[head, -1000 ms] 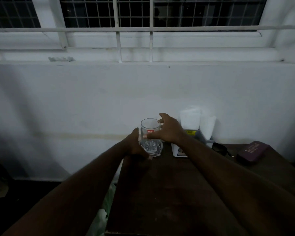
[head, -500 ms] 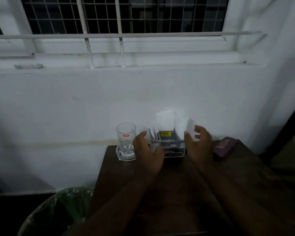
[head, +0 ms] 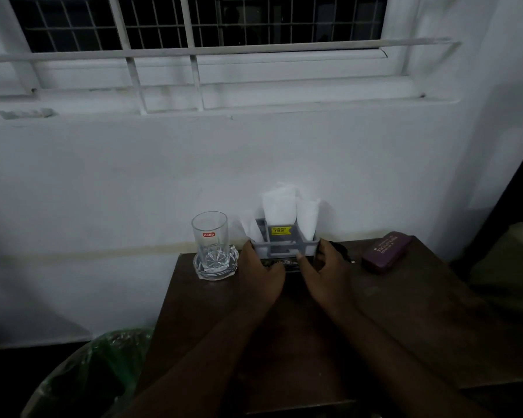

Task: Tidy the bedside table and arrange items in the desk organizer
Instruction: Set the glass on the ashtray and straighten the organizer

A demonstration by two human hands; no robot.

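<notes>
A grey desk organizer (head: 286, 247) with a yellow price sticker stands at the back of the dark wooden bedside table (head: 405, 312), against the wall. White folded papers (head: 280, 205) stick up out of it. My left hand (head: 261, 274) grips its left side and my right hand (head: 323, 274) grips its right front corner. A clear glass (head: 209, 236) with a red label stands on a glass coaster (head: 215, 265) at the table's back left. A maroon case (head: 385, 255) lies at the back right. A small dark object behind my right hand is mostly hidden.
A bin lined with a green plastic bag (head: 88, 375) sits on the floor left of the table. The white wall and a barred window (head: 194, 25) rise directly behind. The table's left edge runs close to the glass.
Both hands left the glass on its coaster and moved right to the organizer, first hovering at its sides, now closed on it. The view shifted right.
</notes>
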